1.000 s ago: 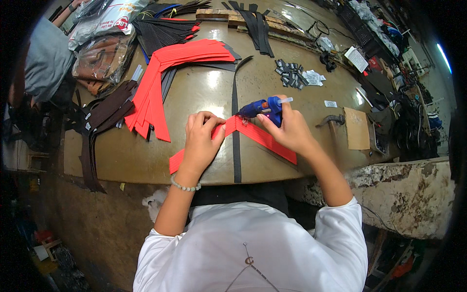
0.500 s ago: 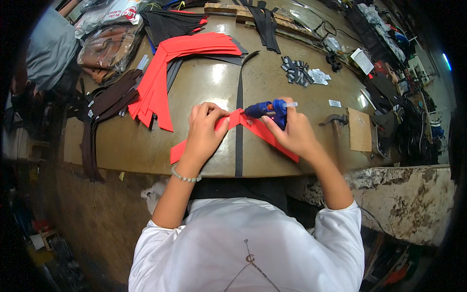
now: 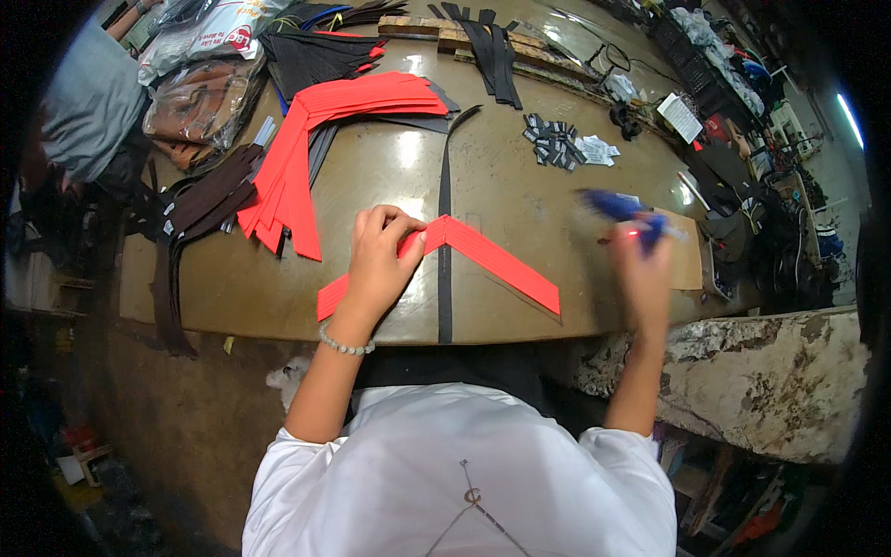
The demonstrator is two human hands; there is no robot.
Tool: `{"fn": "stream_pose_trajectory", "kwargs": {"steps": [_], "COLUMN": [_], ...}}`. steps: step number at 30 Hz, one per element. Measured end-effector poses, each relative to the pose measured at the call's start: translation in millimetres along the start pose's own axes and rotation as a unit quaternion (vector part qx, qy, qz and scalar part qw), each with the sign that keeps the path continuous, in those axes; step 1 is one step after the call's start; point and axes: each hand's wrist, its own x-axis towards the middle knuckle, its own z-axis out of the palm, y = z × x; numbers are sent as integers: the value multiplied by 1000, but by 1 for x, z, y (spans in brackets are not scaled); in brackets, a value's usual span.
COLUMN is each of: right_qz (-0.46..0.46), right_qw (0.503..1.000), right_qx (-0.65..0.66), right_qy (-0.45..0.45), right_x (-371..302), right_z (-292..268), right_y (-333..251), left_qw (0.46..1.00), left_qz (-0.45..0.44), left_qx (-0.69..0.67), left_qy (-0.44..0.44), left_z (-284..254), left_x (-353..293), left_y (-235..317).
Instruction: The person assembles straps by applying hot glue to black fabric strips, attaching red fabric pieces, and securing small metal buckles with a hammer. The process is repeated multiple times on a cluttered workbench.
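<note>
My left hand (image 3: 382,249) pinches a red, ribbed strip (image 3: 506,265) close to its bend, with the strip lying on the table in an inverted V. Crossing beneath that bend, a narrow black strap (image 3: 445,302) runs from the table's near edge toward the far side, where its end curls up. Off to the right, my right hand (image 3: 642,271) is closed around a blue glue gun (image 3: 614,204), both blurred by motion. The gun is lifted apart from the strip, its nozzle pointing left.
A fan of red strips (image 3: 278,190) lies on the left, near dark brown straps (image 3: 209,193) and a plastic-wrapped brown bundle (image 3: 200,107). Small black tags (image 3: 554,141) are piled at the far right. Beside the glue gun sits a cardboard piece (image 3: 689,260). Another person's grey garment (image 3: 93,107) shows at the far left.
My right hand has carried the glue gun away from the strip's bend to the right. The left hand keeps its hold on the red strip. The whole view has shifted slightly.
</note>
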Motion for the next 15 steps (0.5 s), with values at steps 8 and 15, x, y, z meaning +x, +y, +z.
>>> {"fn": "stream_pose_trajectory", "kwargs": {"steps": [8,15], "right_qz": [18,-82], "right_qw": [885,971], "right_qx": [-358,-181], "right_qy": [297,135], "right_x": [29,31], "right_z": [-96,-30], "right_y": [138,11], "left_qw": [1000,1000], "left_qz": [-6,-3], "left_qx": [17,17], "left_qy": [-1,-7], "left_z": [0,-1], "left_x": [0,0], "left_y": [5,6]}}
